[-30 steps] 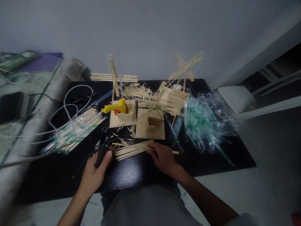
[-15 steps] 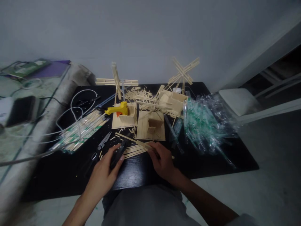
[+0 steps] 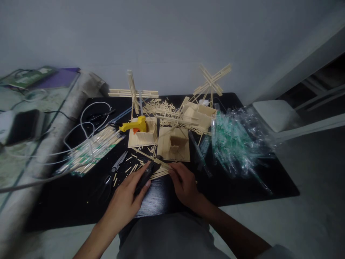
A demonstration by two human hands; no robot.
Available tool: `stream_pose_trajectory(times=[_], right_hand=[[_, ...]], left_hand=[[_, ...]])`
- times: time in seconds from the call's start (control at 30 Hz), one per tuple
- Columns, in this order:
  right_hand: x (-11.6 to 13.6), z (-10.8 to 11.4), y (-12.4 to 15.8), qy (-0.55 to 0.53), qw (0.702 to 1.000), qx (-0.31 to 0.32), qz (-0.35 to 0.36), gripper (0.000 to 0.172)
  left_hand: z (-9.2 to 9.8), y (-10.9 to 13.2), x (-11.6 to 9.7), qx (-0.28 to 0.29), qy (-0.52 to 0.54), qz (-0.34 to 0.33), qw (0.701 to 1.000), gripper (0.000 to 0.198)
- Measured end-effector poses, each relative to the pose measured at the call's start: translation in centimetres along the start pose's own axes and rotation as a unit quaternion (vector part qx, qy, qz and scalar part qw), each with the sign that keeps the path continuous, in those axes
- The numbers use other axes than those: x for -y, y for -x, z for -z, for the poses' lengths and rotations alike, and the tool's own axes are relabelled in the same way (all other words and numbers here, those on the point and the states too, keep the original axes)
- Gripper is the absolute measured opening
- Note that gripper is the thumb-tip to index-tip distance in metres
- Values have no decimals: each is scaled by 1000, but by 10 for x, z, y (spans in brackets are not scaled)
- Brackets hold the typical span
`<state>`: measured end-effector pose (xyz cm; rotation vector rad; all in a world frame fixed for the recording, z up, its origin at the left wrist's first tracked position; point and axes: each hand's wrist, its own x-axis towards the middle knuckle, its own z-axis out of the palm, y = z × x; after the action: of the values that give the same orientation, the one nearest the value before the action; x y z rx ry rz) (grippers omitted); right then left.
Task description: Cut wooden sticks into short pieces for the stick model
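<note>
Left hand (image 3: 126, 199) is closed around a black cutter (image 3: 145, 175), whose tip is at a thin wooden stick (image 3: 147, 155); right hand (image 3: 185, 185) pinches that stick's near end, low over the black worktop (image 3: 242, 183); loose sticks (image 3: 159, 174) lie beneath; scissors (image 3: 118, 163) lie just to the left.

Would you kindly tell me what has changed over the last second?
The left hand, gripping the black cutter, moved right, bringing its tip to a long stick that the right hand picked from the bundle. The scissors, yellow glue gun and stick models stayed put.
</note>
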<state>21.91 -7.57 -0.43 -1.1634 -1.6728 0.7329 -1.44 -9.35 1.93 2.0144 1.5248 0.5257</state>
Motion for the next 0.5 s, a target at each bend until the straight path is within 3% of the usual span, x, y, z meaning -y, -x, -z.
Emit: stream_pose_trajectory(times=[0.5], right_hand=[[-4, -3, 0, 22, 1000, -15, 17, 21]], left_hand=[[0, -3, -13, 38, -10, -21, 999, 58]])
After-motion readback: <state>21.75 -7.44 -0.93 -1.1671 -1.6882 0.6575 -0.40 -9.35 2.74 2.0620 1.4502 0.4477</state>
